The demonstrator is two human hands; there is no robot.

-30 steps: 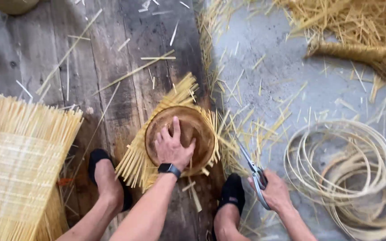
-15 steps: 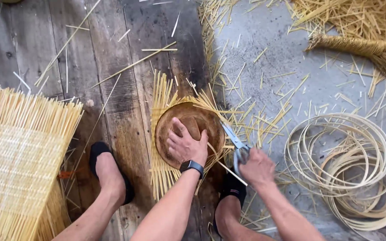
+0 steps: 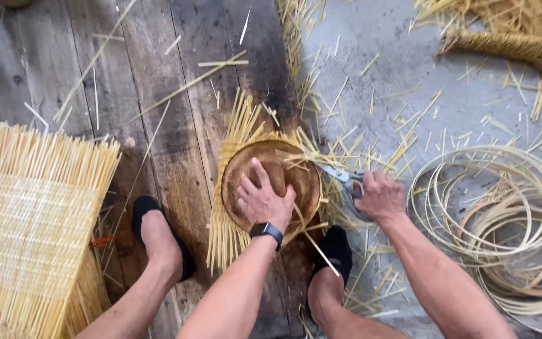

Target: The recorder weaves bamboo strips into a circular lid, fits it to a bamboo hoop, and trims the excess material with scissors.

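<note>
We trim the woven strips around the round mould.

At frame centre our left hand (image 3: 263,199) presses flat, open, on the wooden mould (image 3: 271,183) over the woven mat (image 3: 233,232); right of it, our right hand (image 3: 381,198) grips scissors (image 3: 340,176). Best cut close, mould pinned. The blade tips are lost among splints.

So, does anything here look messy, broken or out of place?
Nothing looks broken. Cut pale bamboo slivers lie scattered over the grey floor and the dark wooden planks. The left hand presses a round brown wooden mould on a woven bamboo mat; the right hand holds metal scissors.
</note>
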